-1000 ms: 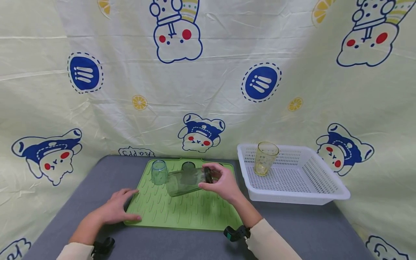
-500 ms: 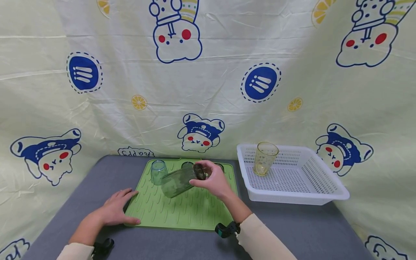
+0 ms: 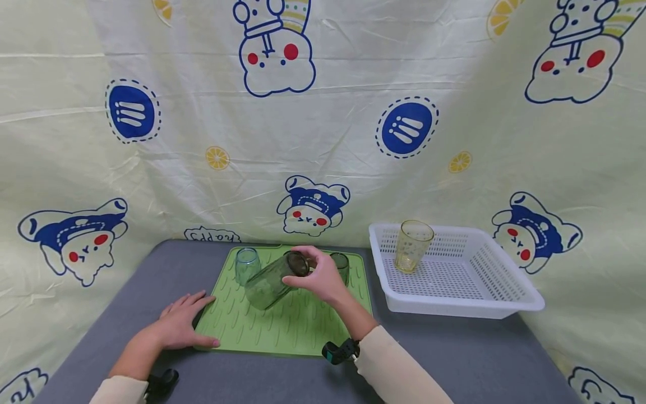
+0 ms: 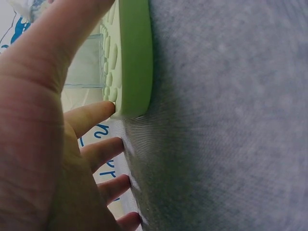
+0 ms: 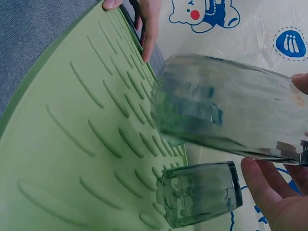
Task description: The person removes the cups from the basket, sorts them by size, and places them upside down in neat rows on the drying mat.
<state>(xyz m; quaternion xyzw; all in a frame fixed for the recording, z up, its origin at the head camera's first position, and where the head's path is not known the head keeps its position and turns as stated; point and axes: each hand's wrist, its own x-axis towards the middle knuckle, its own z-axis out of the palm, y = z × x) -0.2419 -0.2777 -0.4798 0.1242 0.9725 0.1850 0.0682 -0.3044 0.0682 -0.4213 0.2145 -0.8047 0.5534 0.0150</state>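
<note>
My right hand [image 3: 320, 278] grips a tall grey-green glass [image 3: 270, 283] by its dark end. The glass slants above the green ribbed mat [image 3: 282, 339], its wide end lower and to the left. A light blue glass [image 3: 247, 266] stands on the mat's back left part. Another dark green glass [image 3: 342, 268] stands at the back right, partly behind my right hand. In the right wrist view a shorter grey-green glass [image 5: 199, 195] stands on the mat below the held one. My left hand [image 3: 181, 325] rests with spread fingers at the mat's left edge, thumb on its front corner.
A white perforated basket [image 3: 454, 306] sits to the right of the mat, with a yellowish glass [image 3: 413, 247] inside at its left. Grey cloth [image 3: 252, 381] covers the table. A printed curtain [image 3: 353, 185] hangs close behind the table's back edge.
My right hand has moved left with the tall glass, which now tilts more steeply and sits nearer the blue glass. The back right glass has come into view. My left hand stays put.
</note>
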